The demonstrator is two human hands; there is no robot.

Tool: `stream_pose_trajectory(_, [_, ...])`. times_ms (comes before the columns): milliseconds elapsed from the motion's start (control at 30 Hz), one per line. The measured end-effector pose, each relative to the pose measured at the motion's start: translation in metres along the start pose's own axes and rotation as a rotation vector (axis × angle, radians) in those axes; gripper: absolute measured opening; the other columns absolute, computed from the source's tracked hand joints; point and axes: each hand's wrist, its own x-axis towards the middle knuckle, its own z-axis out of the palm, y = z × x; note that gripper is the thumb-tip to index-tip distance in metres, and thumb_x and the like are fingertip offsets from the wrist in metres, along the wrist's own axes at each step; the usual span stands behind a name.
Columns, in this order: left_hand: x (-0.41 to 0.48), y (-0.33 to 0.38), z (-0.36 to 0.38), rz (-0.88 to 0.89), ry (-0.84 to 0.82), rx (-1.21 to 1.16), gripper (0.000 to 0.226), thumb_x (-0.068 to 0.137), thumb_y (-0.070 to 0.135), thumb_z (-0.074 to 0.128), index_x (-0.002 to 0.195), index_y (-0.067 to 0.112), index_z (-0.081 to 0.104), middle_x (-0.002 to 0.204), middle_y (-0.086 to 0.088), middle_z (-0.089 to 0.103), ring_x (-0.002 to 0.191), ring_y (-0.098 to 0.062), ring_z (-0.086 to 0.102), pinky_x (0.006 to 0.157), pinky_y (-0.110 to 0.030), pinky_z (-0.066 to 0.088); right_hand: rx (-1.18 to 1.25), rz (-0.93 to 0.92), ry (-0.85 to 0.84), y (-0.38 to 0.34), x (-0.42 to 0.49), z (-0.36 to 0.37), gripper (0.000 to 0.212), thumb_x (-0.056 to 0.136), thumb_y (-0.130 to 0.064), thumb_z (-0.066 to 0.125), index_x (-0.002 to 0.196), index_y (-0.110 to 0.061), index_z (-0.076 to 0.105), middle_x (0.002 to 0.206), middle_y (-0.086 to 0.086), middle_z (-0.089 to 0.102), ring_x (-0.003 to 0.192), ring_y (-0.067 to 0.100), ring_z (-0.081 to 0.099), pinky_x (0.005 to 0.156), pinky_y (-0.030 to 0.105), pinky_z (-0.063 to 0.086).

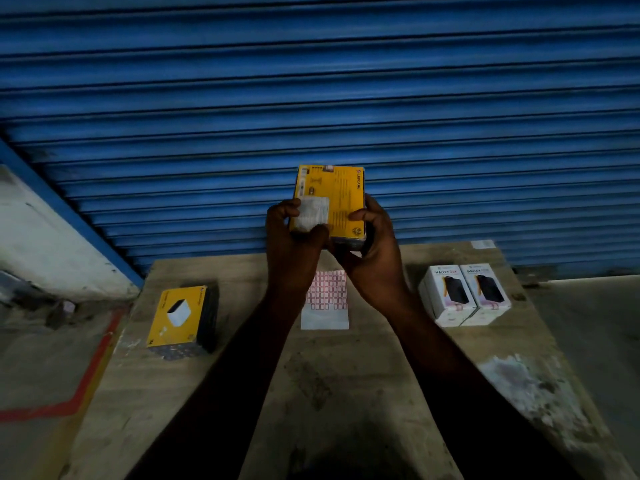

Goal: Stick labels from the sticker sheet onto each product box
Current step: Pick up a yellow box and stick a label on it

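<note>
yellow Lapcare box (343, 199) raised at frame centre | left hand (294, 233) curled round its left edge (thumb at white label (313, 213)) | right hand (372, 244) gripping right edge | sticker sheet (325, 306) flat below

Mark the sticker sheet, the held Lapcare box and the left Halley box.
sticker sheet (323, 319): head view, blank lower margin.
held Lapcare box (346, 202): head view, yellow face.
left Halley box (448, 289): head view, top face.
</note>
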Motion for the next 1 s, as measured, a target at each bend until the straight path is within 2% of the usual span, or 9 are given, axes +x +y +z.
stream_pose_trajectory(67, [0.000,0.003,0.004,-0.014,0.041,-0.059,0.043,0.080,-0.012,0.064,0.107,0.010,0.040,0.127,-0.006,0.047,0.105,-0.007,0.056,0.064,-0.015,0.053,0.030,-0.018,0.001,-0.001,-0.001,0.002,0.048,0.074,-0.017,0.078,0.112,-0.012,0.049,0.147,0.018,0.034,0.135,0.028,0.043,0.088,0.046,0.057])
stream_pose_trajectory(200, [-0.002,0.000,0.005,0.043,0.071,-0.092,0.031,0.087,-0.005,0.061,0.106,0.011,0.042,0.119,-0.002,0.050,0.107,-0.009,0.060,0.072,-0.026,0.055,0.062,-0.013,-0.022,-0.001,0.006,-0.002,0.047,0.076,-0.013,0.077,0.114,-0.012,0.049,0.147,0.016,0.036,0.136,0.027,0.041,0.092,0.050,0.054])
stream_pose_trajectory(300, [-0.001,-0.001,0.003,0.080,0.021,-0.101,0.022,0.095,-0.004,0.049,0.115,-0.007,0.042,0.116,-0.010,0.052,0.101,0.001,0.061,0.072,-0.018,0.053,0.074,0.066,0.030,-0.005,0.009,-0.002,0.044,0.075,-0.032,0.076,0.110,-0.033,0.050,0.143,0.009,0.041,0.132,0.023,0.045,0.093,0.047,0.054])
stream_pose_trajectory(367, [0.000,-0.002,0.002,0.096,-0.012,-0.073,0.018,0.096,-0.004,0.046,0.114,-0.009,0.044,0.111,-0.002,0.054,0.098,0.007,0.060,0.073,-0.014,0.051,0.065,0.113,0.082,-0.008,0.010,-0.001,0.042,0.074,-0.036,0.077,0.104,-0.044,0.048,0.140,0.005,0.045,0.127,0.022,0.050,0.089,0.045,0.056])
stream_pose_trajectory(500, [-0.001,-0.006,0.006,0.089,-0.071,0.014,0.017,0.093,0.004,0.057,0.107,0.008,0.048,0.113,0.010,0.055,0.103,0.004,0.060,0.079,-0.021,0.054,0.214,0.313,0.213,-0.008,0.016,-0.001,0.035,0.078,-0.011,0.073,0.099,-0.023,0.047,0.132,0.005,0.053,0.115,0.024,0.059,0.074,0.027,0.056])
stream_pose_trajectory(633, [-0.001,-0.008,0.007,0.073,-0.125,0.009,0.023,0.091,0.003,0.060,0.107,0.011,0.048,0.125,0.001,0.053,0.112,-0.007,0.058,0.083,-0.023,0.054,0.265,0.400,0.330,-0.007,0.020,-0.002,0.020,0.091,0.002,0.056,0.098,-0.016,0.050,0.130,0.011,0.054,0.112,0.022,0.058,0.071,0.019,0.053])
stream_pose_trajectory(767, [0.002,-0.008,0.006,0.248,-0.140,0.146,0.043,0.082,0.022,0.072,0.113,0.007,0.047,0.126,-0.012,0.049,0.115,0.000,0.051,0.087,-0.013,0.047,0.227,0.362,0.267,-0.007,0.019,-0.002,0.010,0.092,-0.021,0.055,0.102,-0.020,0.052,0.113,0.005,0.056,0.099,0.015,0.056,0.081,0.031,0.051])
stream_pose_trajectory(867, [0.000,-0.009,0.004,0.370,-0.080,0.256,0.046,0.082,0.029,0.068,0.113,0.001,0.048,0.122,-0.018,0.049,0.114,0.007,0.046,0.088,-0.007,0.041,0.173,0.303,0.148,-0.009,0.018,-0.003,0.014,0.089,-0.030,0.055,0.102,-0.027,0.052,0.114,0.001,0.056,0.104,0.018,0.058,0.093,0.043,0.050])
stream_pose_trajectory(1000, [0.006,-0.016,-0.002,0.320,-0.129,0.232,0.047,0.085,0.032,0.064,0.120,0.005,0.047,0.127,-0.014,0.047,0.120,-0.012,0.050,0.095,-0.024,0.048,0.083,0.265,0.074,-0.007,0.018,-0.007,0.028,0.080,-0.051,0.062,0.103,-0.036,0.053,0.128,0.009,0.052,0.116,0.022,0.057,0.095,0.047,0.052])
